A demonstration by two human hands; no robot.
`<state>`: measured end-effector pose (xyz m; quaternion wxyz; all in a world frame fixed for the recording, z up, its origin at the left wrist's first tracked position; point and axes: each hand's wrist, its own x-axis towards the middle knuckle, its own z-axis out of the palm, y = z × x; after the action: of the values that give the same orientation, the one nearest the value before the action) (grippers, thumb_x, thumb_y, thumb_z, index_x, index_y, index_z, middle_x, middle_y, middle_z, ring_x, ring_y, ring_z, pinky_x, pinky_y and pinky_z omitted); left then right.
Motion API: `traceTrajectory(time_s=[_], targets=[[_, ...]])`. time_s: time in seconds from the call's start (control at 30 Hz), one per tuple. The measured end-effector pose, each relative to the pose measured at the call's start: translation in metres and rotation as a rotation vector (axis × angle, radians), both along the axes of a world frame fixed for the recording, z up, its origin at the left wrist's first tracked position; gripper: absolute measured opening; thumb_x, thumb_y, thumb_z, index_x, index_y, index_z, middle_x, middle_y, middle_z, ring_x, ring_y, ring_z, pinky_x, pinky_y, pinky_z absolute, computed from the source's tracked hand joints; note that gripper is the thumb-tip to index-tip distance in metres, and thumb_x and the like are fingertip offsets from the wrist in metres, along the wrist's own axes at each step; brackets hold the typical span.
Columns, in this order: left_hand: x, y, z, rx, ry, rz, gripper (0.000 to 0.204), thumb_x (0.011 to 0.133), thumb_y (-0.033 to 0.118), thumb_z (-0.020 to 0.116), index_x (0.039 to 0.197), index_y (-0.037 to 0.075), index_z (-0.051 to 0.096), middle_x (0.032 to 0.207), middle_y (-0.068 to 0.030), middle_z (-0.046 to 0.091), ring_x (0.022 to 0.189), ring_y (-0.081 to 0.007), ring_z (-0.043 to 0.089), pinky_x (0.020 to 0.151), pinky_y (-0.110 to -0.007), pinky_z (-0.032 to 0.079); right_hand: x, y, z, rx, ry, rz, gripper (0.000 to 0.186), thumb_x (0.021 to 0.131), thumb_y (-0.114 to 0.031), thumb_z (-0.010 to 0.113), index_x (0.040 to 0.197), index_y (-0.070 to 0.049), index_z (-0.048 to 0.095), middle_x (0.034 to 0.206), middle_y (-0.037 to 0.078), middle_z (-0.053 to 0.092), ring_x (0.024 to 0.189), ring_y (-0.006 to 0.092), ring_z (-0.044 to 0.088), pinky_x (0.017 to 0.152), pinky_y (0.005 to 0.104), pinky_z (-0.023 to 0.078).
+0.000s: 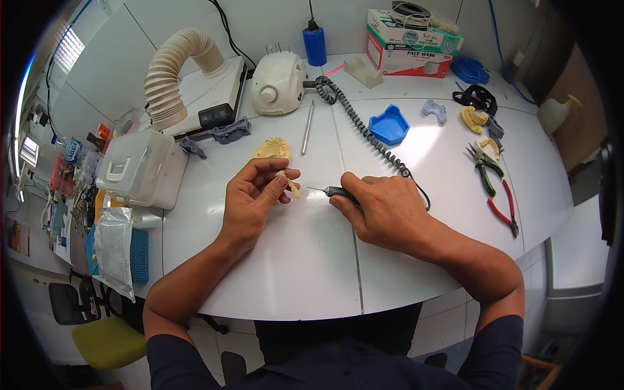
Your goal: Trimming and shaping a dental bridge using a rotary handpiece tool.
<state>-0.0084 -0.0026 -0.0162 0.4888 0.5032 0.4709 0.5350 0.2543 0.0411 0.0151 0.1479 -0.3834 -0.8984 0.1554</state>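
1. A small cream-coloured dental piece (294, 190) is held above the table (292, 273), near its middle, between the thumb and fingers of the left hand (250, 198); the grip is narrow, and part of the piece is covered by the fingertips.
2. A dark handpiece (339, 192) with a thin metal tip is held by the right hand (390, 205), with the fingers closed around it. The tip is pointed leftward at the piece, and a small gap is seen between them.
3. Just beyond the left fingers, a yellowish dental model (272, 148) is set on the table; whether it is touched cannot be told.
4. To the right of that model, a slim metal instrument (308, 128) is laid.
5. A grey coiled cord (364, 130) is stretched from beside a white control unit (279, 83) toward the right hand.
6. Right of the cord, a blue tray (390, 125) and a pale grey dental mould (433, 111) are placed.
7. Farther right, green-handled pliers (484, 166) and red-handled pliers (509, 211) are laid near each other.
8. At the left, a lidded plastic box (143, 166) and a ribbed hose (166, 81) are seen.
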Motion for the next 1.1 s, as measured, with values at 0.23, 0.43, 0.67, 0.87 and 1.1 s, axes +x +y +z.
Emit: traceTrajectory(time_s=[0.23,0.43,0.67,0.87,1.1], targets=[[0.003,0.002,0.0,0.006,0.025,-0.039,0.022,0.109,0.012,0.069,0.128,0.003,0.065,0.125,-0.0142,0.074,0.105,-0.0163,0.074,0.088,-0.027,0.06,0.004,0.001,0.002,-0.017,0.018,-0.006,0.037,0.109,-0.039,0.06,0.1,-0.004,0.065,0.071,0.017,0.071,0.062,0.0381,0.07,0.056,0.0509,0.051],[0.001,0.001,0.001,0.022,0.022,-0.016,0.022,0.107,0.01,0.071,0.127,0.002,0.067,0.117,-0.011,0.073,0.105,-0.0166,0.074,0.083,-0.027,0.061,0.002,0.003,0.001,0.048,0.043,0.021,0.036,0.105,-0.04,0.068,0.097,-0.006,0.063,0.071,0.014,0.071,0.059,0.0351,0.069,0.054,0.048,0.049],[-0.004,0.0,0.001,-0.023,-0.063,-0.137,0.023,0.103,0.011,0.077,0.122,0.0,0.069,0.109,-0.012,0.076,0.098,-0.0176,0.076,0.079,-0.028,0.064,0.005,0.001,-0.003,0.238,0.364,0.115,0.032,0.083,-0.017,0.092,0.108,-0.011,0.073,0.071,0.005,0.072,0.057,0.0217,0.069,0.049,0.0361,0.046],[-0.002,-0.006,0.003,-0.013,-0.122,-0.207,0.021,0.102,0.012,0.078,0.117,0.001,0.069,0.108,-0.0127,0.077,0.098,-0.0214,0.079,0.077,-0.029,0.066,-0.002,-0.001,-0.005,0.305,0.457,0.252,0.031,0.08,-0.011,0.091,0.107,-0.01,0.077,0.073,0.005,0.073,0.057,0.0228,0.068,0.049,0.0357,0.047],[0.005,-0.011,0.002,-0.077,-0.171,-0.292,0.018,0.105,0.012,0.073,0.116,-0.001,0.067,0.108,-0.0167,0.077,0.1,-0.0259,0.081,0.077,-0.026,0.067,0.004,0.003,0.002,0.319,0.412,0.323,0.035,0.075,-0.003,0.088,0.107,-0.009,0.077,0.075,0.004,0.074,0.06,0.022,0.07,0.05,0.0354,0.048]])
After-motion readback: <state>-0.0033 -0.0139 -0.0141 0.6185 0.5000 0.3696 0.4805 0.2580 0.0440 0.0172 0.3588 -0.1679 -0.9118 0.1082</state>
